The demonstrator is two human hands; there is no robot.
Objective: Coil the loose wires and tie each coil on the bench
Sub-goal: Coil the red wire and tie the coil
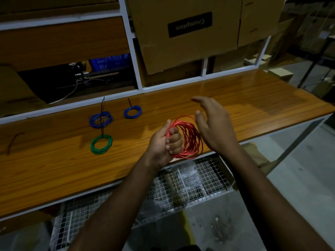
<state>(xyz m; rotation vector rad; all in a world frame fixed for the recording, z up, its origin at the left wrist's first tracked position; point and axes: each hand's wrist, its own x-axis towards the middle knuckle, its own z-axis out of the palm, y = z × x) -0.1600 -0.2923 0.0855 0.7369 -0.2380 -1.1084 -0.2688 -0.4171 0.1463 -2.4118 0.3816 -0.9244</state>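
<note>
- Over the front edge of the wooden bench (235, 98), the left hand (163, 144) grips a red wire coil (188, 137); its fingers are curled through the coil's opening and closed round the left side of the loops, thumb up along the outer edge.
- Red wire coil is held upright, clear of the bench top, its loops fanned loosely rather than bunched tight.
- Right hand (215, 127) sits just beside the coil's right side, fingers straight and slightly spread, gripping nothing; whether the palm touches the loops cannot be told.
- On the bench to the left lie three finished coils: a larger blue coil (101, 119), a smaller blue coil (132, 111) near it, and a green coil (101, 144) at the front.
- A black tie (102, 113) runs across the larger blue coil down to the green coil's top edge.
- A short dark wire piece (13, 142) lies well apart at far left.
- Cardboard boxes (188, 33) stand on the shelving behind.
</note>
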